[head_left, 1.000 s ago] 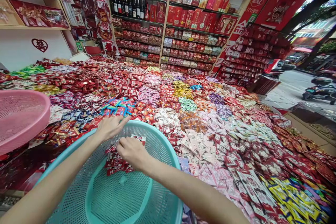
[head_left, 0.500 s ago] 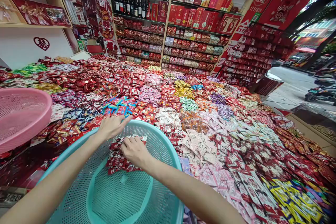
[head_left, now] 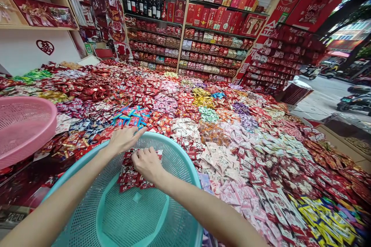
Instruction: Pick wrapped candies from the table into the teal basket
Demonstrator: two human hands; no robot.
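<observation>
A teal plastic basket [head_left: 179, 154] with perforated sides stands in front of me. Inside it, toward the far side, lies a small pile of dark red and white candy packets [head_left: 130, 183]. My right hand [head_left: 148, 164] reaches into the basket with its fingers curled down on these packets, partly covering them. Over the far rim is my left hand [head_left: 124, 141], back upward, its visible fingers stretched to the right; its underside is hidden. Just beyond it sits a heap of blue wrapped candies [head_left: 130, 115].
A pink basket [head_left: 29, 135] stands at the left. Heaped candies in many wrappers cover the wide display, with white packets [head_left: 185, 131] and pale pink packets [head_left: 218, 158] beside the teal basket. Shelves [head_left: 182, 23] with bottles and boxes rise behind; scooters [head_left: 356, 98] stand outside at right.
My right hand has shifted slightly left over the red packets, and its fingers lie a little differently. My left hand and the basket have stayed in place.
</observation>
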